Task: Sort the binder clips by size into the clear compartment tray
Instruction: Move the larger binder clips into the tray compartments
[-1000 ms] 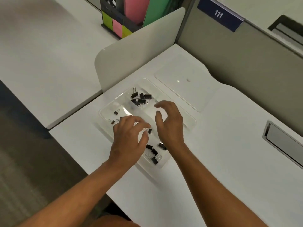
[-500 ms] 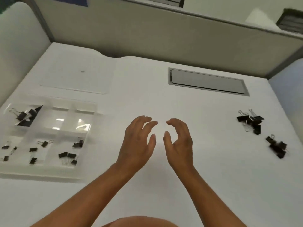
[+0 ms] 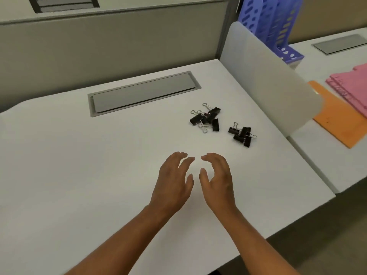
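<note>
Two heaps of black binder clips lie on the white desk, a larger heap [image 3: 206, 118] and, to its right, a smaller heap [image 3: 241, 133]. My left hand [image 3: 173, 182] and my right hand [image 3: 217, 179] hover side by side over the desk, nearer to me than the clips and apart from them. Both have loosely curved fingers and hold nothing. The clear compartment tray is out of view.
A grey cable hatch [image 3: 144, 93] is set into the desk behind my hands. A white divider panel [image 3: 268, 76] stands along the desk's right edge. Beyond it are blue file racks [image 3: 270, 22], an orange folder [image 3: 337, 118] and pink folders [image 3: 353, 86].
The view has swung right: the tray has left the frame and the clip heaps now sit near the centre. My hands left the tray and stay empty.
</note>
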